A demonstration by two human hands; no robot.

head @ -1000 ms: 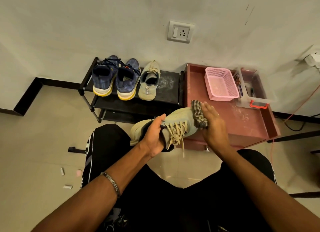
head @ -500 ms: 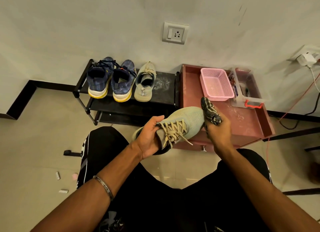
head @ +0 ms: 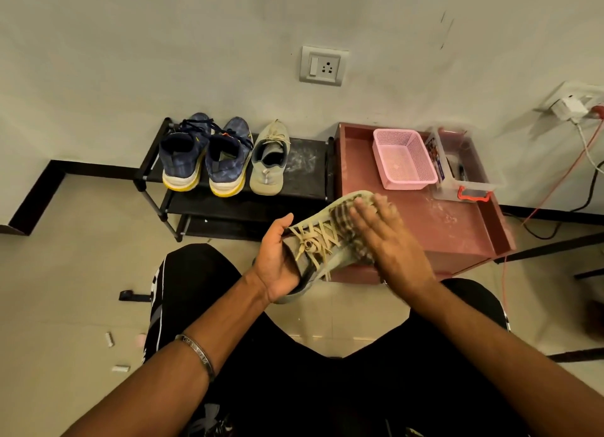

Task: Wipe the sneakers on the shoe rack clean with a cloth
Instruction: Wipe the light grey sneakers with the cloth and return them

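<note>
Holding the grey-green sneaker in the air before the shoe rack, left hand gripping its collar, flat right hand pressing the checked cloth on the toe, risking a slipping cloth or twisting shoe.

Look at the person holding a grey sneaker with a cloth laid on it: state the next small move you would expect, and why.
Probably a stroke of the checked cloth along the grey sneaker toward its toe. The right hand presses the cloth flat on the forefoot, just past the laces, while the left hand grips the heel end. The toe tip beyond the cloth is still uncovered.
</note>
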